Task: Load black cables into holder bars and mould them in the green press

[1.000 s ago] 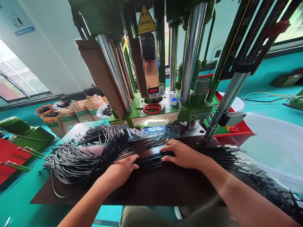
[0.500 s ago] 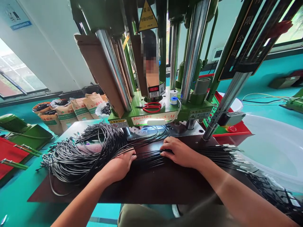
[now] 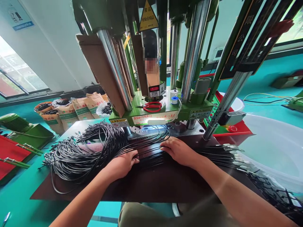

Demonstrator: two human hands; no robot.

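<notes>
Black cables (image 3: 151, 160) run side by side across a dark brown board (image 3: 156, 186) between my hands. My left hand (image 3: 123, 163) is closed on some of these cables, beside a large looped bundle of black cables (image 3: 73, 164) at the left. My right hand (image 3: 178, 152) pinches cables with thumb and fingers pressed together, just in front of the press's metal mould plate (image 3: 142, 135). Other cables bend up from between the hands into the press. To the right of my right hand lie cable ends (image 3: 233, 154) with pale tips. My palms hide part of what they grip.
A green press (image 3: 139, 110) with steel columns stands ahead, red-handled scissors (image 3: 152, 106) and a blue-and-white spool (image 3: 174, 100) on its ledge. A large white tub (image 3: 272, 148) and a red tray (image 3: 247, 127) are at the right. Sacks (image 3: 80, 107) stand back left.
My hands stay at nearly the same places on the cables, with the fingers of both shifting slightly. The whole view has moved a little.
</notes>
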